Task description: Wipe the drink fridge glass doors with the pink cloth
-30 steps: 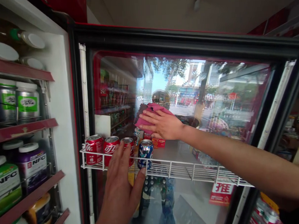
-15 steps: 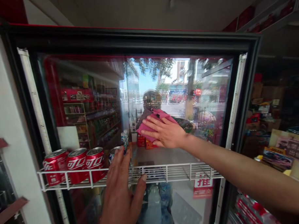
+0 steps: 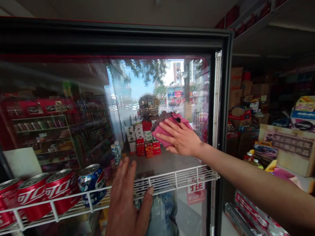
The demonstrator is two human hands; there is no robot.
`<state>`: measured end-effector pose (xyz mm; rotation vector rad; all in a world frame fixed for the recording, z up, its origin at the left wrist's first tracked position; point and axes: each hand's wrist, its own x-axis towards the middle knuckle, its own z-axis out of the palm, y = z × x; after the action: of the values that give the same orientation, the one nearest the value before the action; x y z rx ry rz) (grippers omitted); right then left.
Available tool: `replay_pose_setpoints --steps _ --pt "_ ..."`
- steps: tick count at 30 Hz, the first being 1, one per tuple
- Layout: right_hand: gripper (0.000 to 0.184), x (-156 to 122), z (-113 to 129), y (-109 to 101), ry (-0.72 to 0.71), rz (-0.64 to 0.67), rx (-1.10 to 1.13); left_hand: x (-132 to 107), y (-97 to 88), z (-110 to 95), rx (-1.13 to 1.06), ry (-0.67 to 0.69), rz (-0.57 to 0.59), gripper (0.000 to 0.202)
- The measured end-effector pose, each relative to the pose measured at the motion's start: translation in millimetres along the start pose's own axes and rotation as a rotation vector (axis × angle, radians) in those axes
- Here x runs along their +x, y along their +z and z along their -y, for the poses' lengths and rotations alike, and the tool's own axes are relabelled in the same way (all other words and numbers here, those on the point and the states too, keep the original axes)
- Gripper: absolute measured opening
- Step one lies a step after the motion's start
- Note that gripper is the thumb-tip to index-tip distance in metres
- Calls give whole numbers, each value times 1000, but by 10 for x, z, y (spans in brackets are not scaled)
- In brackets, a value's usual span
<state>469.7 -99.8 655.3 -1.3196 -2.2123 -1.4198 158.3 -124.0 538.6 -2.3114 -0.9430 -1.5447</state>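
Observation:
My right hand (image 3: 180, 138) lies flat with its fingers spread on a pink and grey cloth (image 3: 160, 129), holding it against the glass door (image 3: 96, 134). The cloth is bunched, and its edges show around the fingers. In the lower middle, my left hand (image 3: 126, 205) is raised with its fingers stretched out, holding nothing. It is in front of the white wire rack (image 3: 175, 179); whether it touches the rack I cannot tell. Left of that hand, a blue Pepsi can (image 3: 91, 185) and several red cola cans (image 3: 61, 190) stand on the rack.
A black frame (image 3: 225, 95) with a light strip (image 3: 216, 95) borders the glass on the right. Reflections of shelves and a street fill the pane. Beyond the frame are stacked cartons (image 3: 236, 77), a box with a printed sign (image 3: 293, 147) and packed bottles (image 3: 256, 214).
My view has turned right, so the door and cans sit further left. The cloth under my right hand is further right on the glass. My left hand is still raised; the Pepsi can shows fully.

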Motion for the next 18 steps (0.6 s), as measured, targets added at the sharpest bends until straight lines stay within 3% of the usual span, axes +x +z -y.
replay_pose_setpoints --steps 9,18 --pt "97 -580 -339 104 130 -29 15 61 294 -325 -52 16 6 83" --pt "92 -757 -381 85 221 -71 -14 -116 538 -592 -62 -67 18 85"
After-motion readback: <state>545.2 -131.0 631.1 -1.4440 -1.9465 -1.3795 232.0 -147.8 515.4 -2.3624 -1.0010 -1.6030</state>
